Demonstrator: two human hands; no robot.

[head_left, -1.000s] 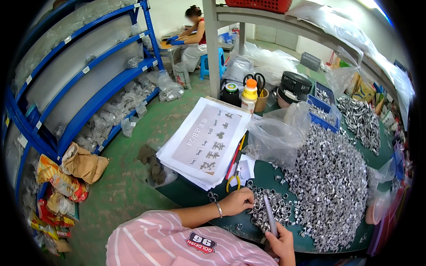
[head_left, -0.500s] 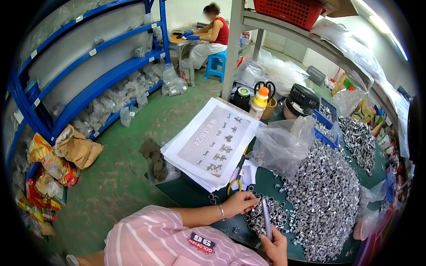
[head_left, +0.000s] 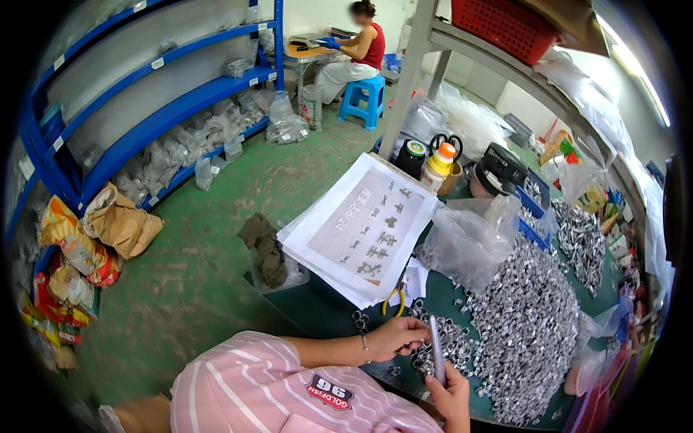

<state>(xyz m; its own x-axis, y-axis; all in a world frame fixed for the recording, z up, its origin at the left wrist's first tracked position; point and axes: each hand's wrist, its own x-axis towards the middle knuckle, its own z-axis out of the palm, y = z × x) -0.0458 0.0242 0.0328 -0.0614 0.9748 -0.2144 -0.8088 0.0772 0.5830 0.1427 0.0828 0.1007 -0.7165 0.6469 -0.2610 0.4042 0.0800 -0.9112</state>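
My left hand [head_left: 399, 338] has thumb and fingers pinched together beside the bar's upper end. Whatever is between its fingertips is too small to make out. In my right hand [head_left: 450, 393] is a long, narrow, silvery-grey bar [head_left: 437, 348] with a rounded top, gripped by its lower end and standing nearly upright. Under both hands lies a small cluster of metal rings [head_left: 455, 337] on the dark green tabletop [head_left: 303, 312]. To the right of my right hand spreads a big heap of small silvery metal parts [head_left: 520, 325].
Yellow-handled pliers [head_left: 395, 299] lie by a stack of printed sheets [head_left: 346, 231]. A clear plastic bag [head_left: 465, 242], bottles, blue bins [head_left: 535, 227] and another metal-parts pile [head_left: 577, 245] stand farther back. Blue shelving [head_left: 180, 94] is at left; a person [head_left: 364, 50] sits behind on a blue stool.
The whole view has shifted slightly with my head, so the table sits a little farther right. My right hand keeps its hold on the bar, and my left stays pinched close to it.
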